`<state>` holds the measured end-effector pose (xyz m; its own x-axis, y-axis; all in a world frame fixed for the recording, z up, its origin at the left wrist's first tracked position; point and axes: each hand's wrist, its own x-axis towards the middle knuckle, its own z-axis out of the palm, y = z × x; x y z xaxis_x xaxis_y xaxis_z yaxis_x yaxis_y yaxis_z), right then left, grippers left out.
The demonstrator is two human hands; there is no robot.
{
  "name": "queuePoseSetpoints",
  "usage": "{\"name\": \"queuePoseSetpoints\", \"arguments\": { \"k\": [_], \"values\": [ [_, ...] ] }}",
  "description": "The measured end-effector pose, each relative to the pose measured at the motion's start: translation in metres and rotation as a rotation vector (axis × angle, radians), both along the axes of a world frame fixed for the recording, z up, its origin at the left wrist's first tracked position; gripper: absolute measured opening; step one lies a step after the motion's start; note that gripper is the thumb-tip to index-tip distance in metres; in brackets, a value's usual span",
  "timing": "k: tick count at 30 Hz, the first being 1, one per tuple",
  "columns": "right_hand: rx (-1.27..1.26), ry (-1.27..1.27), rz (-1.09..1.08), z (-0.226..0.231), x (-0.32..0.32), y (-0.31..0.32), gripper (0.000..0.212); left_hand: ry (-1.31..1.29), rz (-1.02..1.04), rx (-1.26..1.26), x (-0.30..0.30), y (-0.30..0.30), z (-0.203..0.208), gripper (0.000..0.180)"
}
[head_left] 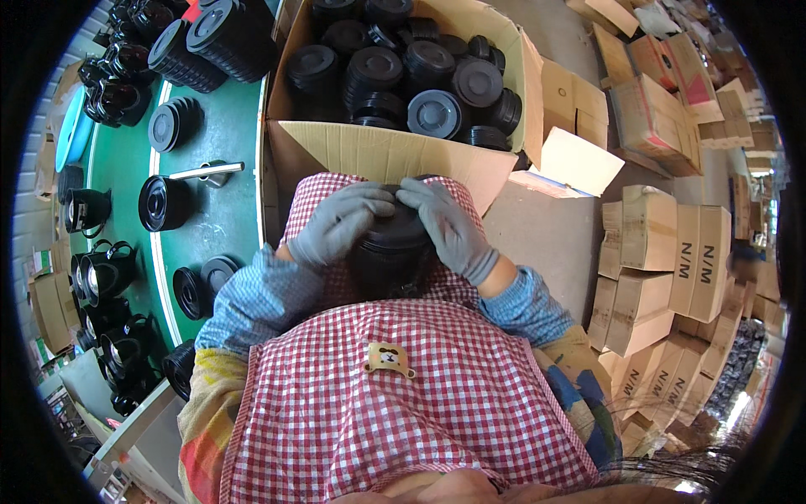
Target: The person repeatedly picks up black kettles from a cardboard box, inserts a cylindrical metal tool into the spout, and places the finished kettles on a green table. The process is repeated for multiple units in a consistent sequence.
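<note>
In my lap, between my knees, rests a dark round stack or pot (389, 270) with a black round lid (393, 233) on top. My gloved left hand (342, 223) curls over the left side of the lid, fingers on its top. From the right, my gloved right hand (447, 228) grips the same lid, thumb side and fingertips meeting its far edge. Both palms hide part of the rim, so I cannot tell how the lid sits on what is under it. Just beyond my knees stands an open cardboard box (382, 149) filled with stacked black round lids (434, 113).
To the left runs a green worktable (220, 290) with tall lid stacks (227, 38), a short lid stack (172, 123), a black ring-shaped part (162, 203) and a metal-handled tool (214, 171). Black pots (105, 273) line its far side. Cardboard cartons (646, 235) are piled on the right.
</note>
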<state>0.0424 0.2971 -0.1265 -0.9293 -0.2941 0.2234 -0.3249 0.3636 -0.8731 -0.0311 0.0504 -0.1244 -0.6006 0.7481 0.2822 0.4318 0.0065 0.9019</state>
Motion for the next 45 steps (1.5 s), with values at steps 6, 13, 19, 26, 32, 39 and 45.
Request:
{"name": "queuePoseSetpoints", "arguments": {
  "k": [6, 13, 19, 26, 32, 39, 45],
  "values": [
    [0.236, 0.089, 0.002, 0.039, -0.011, 0.006, 0.045, -0.217, -0.111, 0.156, -0.018, -0.008, -0.005, 0.054],
    [0.056, -0.03, 0.109, -0.003, -0.022, 0.0, 0.047, 0.272, 0.182, -0.291, 0.032, 0.004, 0.039, 0.043],
    [0.21, 0.033, 0.105, 0.004, -0.004, -0.007, 0.048, 0.03, -0.037, -0.121, 0.011, -0.013, 0.012, 0.039],
    [0.189, 0.061, 0.056, 0.046, -0.018, 0.005, 0.074, 0.092, 0.029, -0.085, -0.017, -0.018, 0.02, 0.046],
    [0.335, 0.091, 0.104, 0.036, -0.018, -0.015, 0.082, 0.013, 0.033, -0.067, 0.002, -0.014, -0.007, 0.043],
    [0.326, 0.092, 0.222, 0.058, -0.003, -0.033, 0.09, 0.27, 0.025, -0.17, -0.021, -0.024, -0.023, 0.047],
    [0.631, 0.242, 0.306, 0.045, -0.047, 0.016, 0.108, -0.464, -0.145, -0.518, -0.055, 0.004, 0.019, 0.042]
  ]
}}
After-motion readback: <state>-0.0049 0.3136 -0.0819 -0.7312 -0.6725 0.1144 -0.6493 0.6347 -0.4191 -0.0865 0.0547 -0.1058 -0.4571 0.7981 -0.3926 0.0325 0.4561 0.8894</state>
